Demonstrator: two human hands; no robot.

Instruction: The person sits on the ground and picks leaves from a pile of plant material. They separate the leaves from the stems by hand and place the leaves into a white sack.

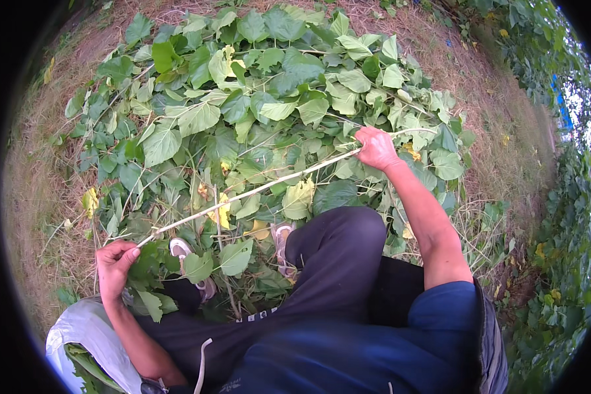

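Observation:
A long, pale, thin leafy-plant branch (256, 190), bare along most of its length, runs slantwise across the view. My left hand (117, 266) grips its lower left end, with several green leaves (150, 285) hanging just below that hand. Near the branch's upper right end, my right hand (376, 147) is closed around it, and a short bit of stem sticks out past the fist. Beneath the branch spreads a large heap of broad green leaves and cut branches (276, 111), with a few yellow leaves (221, 212) among them.
A white plastic bag (81, 327) holding green leaves lies at the lower left, by my left forearm. My shoes (281, 246) rest at the heap's near edge. Dry grass (492, 128) surrounds the heap, and leafy bushes (566, 221) stand on the right.

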